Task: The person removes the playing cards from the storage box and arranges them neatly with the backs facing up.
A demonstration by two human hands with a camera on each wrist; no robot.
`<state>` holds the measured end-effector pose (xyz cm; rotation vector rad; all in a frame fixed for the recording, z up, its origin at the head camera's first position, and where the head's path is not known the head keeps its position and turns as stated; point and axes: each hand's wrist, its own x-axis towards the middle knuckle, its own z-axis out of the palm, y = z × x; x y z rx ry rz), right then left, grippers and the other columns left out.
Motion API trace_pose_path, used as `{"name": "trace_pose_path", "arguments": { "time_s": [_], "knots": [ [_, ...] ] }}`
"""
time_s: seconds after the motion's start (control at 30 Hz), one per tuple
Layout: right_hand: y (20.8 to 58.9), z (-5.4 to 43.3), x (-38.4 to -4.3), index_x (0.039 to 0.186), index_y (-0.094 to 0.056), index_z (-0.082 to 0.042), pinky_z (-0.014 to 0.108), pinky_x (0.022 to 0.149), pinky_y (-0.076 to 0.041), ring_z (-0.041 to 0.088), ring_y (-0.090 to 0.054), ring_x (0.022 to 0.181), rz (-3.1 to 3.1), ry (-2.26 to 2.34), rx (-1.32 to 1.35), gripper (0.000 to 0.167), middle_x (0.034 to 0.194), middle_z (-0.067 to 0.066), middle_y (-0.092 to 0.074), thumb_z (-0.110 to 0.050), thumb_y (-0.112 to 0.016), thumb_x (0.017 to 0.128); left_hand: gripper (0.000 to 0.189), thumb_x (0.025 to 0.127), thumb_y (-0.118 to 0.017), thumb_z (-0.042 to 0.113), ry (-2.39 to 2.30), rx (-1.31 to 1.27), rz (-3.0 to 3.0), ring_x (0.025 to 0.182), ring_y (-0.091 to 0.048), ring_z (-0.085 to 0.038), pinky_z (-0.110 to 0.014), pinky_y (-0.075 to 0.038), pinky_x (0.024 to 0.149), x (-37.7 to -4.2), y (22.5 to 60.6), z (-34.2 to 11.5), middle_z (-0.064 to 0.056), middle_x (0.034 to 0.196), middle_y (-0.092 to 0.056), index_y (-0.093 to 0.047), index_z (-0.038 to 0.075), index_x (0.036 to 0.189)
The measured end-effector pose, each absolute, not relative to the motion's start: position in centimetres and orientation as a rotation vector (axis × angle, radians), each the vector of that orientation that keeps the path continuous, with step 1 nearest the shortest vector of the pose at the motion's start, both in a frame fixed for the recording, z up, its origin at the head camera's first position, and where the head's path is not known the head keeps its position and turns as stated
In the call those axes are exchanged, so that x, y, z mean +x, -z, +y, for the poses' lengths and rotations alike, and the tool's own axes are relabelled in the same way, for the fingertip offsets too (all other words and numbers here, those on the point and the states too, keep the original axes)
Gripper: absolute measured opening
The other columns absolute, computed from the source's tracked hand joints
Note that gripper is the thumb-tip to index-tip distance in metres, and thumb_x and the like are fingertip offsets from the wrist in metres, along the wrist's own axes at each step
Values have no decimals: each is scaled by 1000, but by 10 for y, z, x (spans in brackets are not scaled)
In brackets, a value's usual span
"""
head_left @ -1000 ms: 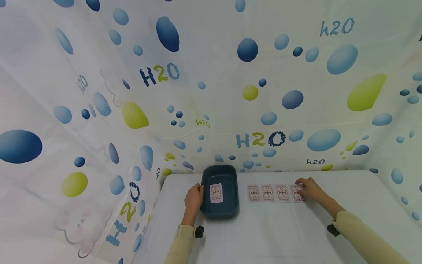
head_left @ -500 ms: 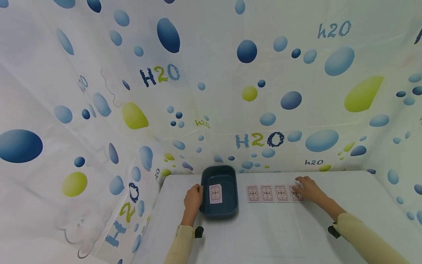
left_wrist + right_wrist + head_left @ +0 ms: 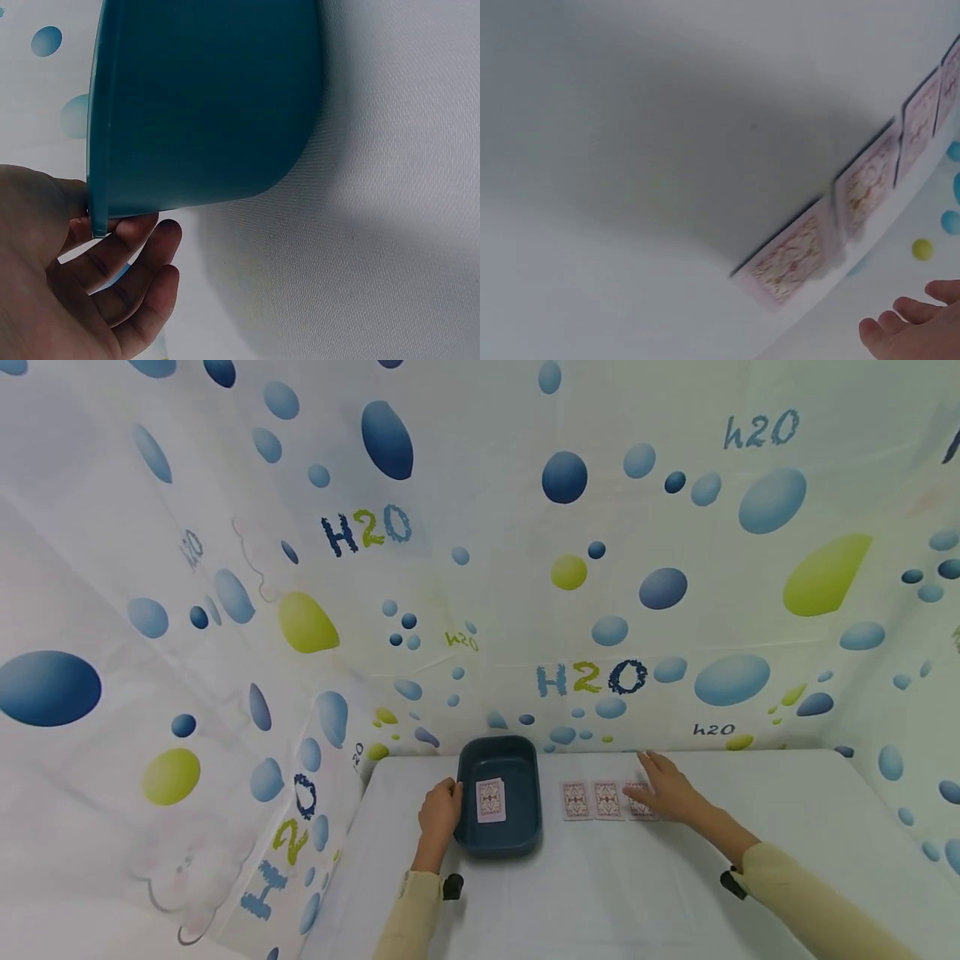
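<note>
A dark teal plastic tub [image 3: 499, 847] stands on the table, with a playing card [image 3: 491, 800] face down inside; a second card's edge seems to show under it. My left hand [image 3: 440, 807] pinches the tub's left rim, index finger against the outside wall in the left wrist view. To the right, a row of face-down playing cards [image 3: 576, 801] lies on the cloth. My right hand [image 3: 675, 789] hovers over the row's right end, fingers extended and apart, partly covering a card [image 3: 640, 810]. In the right wrist view its fingers show nothing held, beside the end card [image 3: 789, 262].
A white cloth [image 3: 600, 893] covers the table. Behind it rises a white curtain [image 3: 495, 610] printed with blue and green drops and H2O lettering. Dark wrist cameras [image 3: 453, 887] hang under both sleeves.
My right hand has shifted left along the row from the rightmost card, and its fingers have straightened. The rightmost card is out of sight in the head view. My left hand stays on the rim.
</note>
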<state>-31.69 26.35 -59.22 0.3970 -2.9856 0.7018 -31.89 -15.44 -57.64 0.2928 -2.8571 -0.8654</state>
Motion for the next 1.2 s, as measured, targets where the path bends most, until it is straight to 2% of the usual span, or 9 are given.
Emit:
{"name": "trace_pose_path", "arguments": {
  "time_s": [0.27,0.5,0.7,0.93,1.2],
  "knots": [
    [586,234,-320,145,-25,6,59,103,-27,50,-26,133,-2938,-780,519,85,146,32,-27,-40,-67,87,27,98,-52,26,851,295,-2855,55,-45,-20,-33,-32,50,-318,576,-156,-4,63,-48,-54,10,77],
    [581,210,-323,146,-23,3,57,105,-27,47,-25,135,-2980,-776,555,86,148,29,-25,-47,-62,88,28,98,-52,26,868,287,-2849,54,-45,-19,-33,-32,50,-316,573,-155,-4,63,-48,-54,10,75],
    [577,188,-324,146,-25,2,56,105,-28,46,-27,135,-2947,-790,640,81,147,29,-28,-41,-64,89,27,97,-53,27,865,293,-2857,55,-46,-19,-33,-33,50,-316,573,-156,-4,63,-49,-55,10,77],
    [566,158,-325,147,-26,-2,53,106,-29,40,-29,136,-2990,-764,636,82,148,24,-29,-47,-63,88,28,98,-52,28,873,301,-2858,55,-46,-19,-33,-33,50,-319,576,-156,-4,64,-50,-56,10,77],
    [557,116,-325,146,-29,-2,51,106,-29,38,-31,136,-2962,-774,699,80,147,23,-32,-44,-65,87,28,97,-53,29,849,300,-2859,55,-46,-18,-32,-33,50,-321,580,-158,-3,64,-49,-54,11,76]
  ]
}}
